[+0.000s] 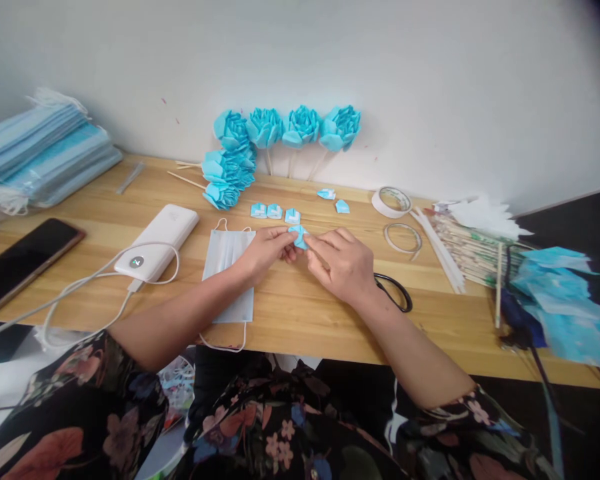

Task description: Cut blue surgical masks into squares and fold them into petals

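Observation:
Between my two hands is a small folded blue petal (299, 236) of mask-like fabric. My left hand (273, 245) pinches its left side with thumb and fingers. On its right side my right hand (341, 260) closes thumb and forefinger against the same piece. Just beyond my hands, several similar folded petals (274, 211) with white tape on them lie in a row. Two more loose petals (343, 207) rest farther back to the right. Black-handled scissors (399, 293) lie partly hidden under my right hand. A flat face mask (215, 257) is partly covered by my left forearm.
Several blue fabric flowers on sticks (301, 127) lean at the wall. Leftward are a mask stack (45, 150), a phone (27, 260) and a cabled power bank (163, 233). Rightward are tape rolls (391, 201), a bundle of sticks (467, 250), a glue gun (520, 317) and blue fabric sheets (565, 293).

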